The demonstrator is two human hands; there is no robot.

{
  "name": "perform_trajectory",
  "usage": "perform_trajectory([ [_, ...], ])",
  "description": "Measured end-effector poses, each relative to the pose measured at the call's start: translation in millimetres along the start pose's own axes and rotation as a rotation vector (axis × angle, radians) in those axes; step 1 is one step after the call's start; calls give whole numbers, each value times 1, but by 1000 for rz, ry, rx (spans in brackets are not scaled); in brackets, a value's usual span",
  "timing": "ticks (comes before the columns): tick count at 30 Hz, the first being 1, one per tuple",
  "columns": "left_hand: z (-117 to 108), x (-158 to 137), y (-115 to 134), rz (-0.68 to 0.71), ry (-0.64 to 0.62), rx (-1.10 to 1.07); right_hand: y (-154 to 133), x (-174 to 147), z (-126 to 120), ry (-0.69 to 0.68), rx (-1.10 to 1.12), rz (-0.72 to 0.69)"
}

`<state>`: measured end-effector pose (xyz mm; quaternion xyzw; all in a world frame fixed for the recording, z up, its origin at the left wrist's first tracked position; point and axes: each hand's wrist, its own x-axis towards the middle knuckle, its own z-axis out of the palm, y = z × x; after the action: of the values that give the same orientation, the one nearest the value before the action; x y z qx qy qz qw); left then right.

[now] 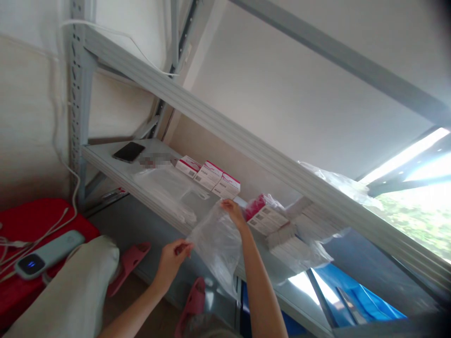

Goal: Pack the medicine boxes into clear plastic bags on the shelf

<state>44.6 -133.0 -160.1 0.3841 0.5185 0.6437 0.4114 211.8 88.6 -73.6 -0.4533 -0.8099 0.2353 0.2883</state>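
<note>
A clear plastic bag [218, 244] hangs between my two hands at the front edge of the shelf. My left hand [174, 256] pinches its left edge, fingers closed. With its fingers closed on the upper edge, my right hand [232, 211] holds the bag near the small boxes. Behind it, several white and magenta boxes [209, 176] stand in a row on the shelf. To the left of the bag, a stack of flat clear plastic bags [165, 188] lies on the shelf surface.
The grey metal shelf [105, 152] holds a black phone [128, 152] at its left end. Bagged boxes [266, 216] and wrapped white packs [299, 244] stand to the right. A shelf beam [211, 112] crosses above. Lower left are a red seat [42, 211] and a pale handheld device [49, 253].
</note>
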Motion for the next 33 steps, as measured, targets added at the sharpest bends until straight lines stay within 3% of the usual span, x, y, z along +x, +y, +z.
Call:
perform_trajectory([
  [4, -18, 20, 39, 58, 40, 87, -22, 35, -2, 28, 59, -36],
  [8, -46, 51, 62, 108, 125, 161, -54, 79, 19, 31, 49, -58],
  [13, -91, 96, 65, 120, 332, 261, -102, 141, 78, 25, -58, -63],
  [18, -131, 138, 66, 120, 501, 559, -141, 191, 153, 18, -212, -43],
  [24, -161, 169, 62, 79, 569, 891, -151, 208, 214, 33, -353, -48],
  [29, -170, 172, 52, 80, 580, 982, -139, 209, 232, 63, -407, -64],
  [33, -168, 173, 47, 96, 658, 965, -134, 205, 237, 111, -430, -65],
])
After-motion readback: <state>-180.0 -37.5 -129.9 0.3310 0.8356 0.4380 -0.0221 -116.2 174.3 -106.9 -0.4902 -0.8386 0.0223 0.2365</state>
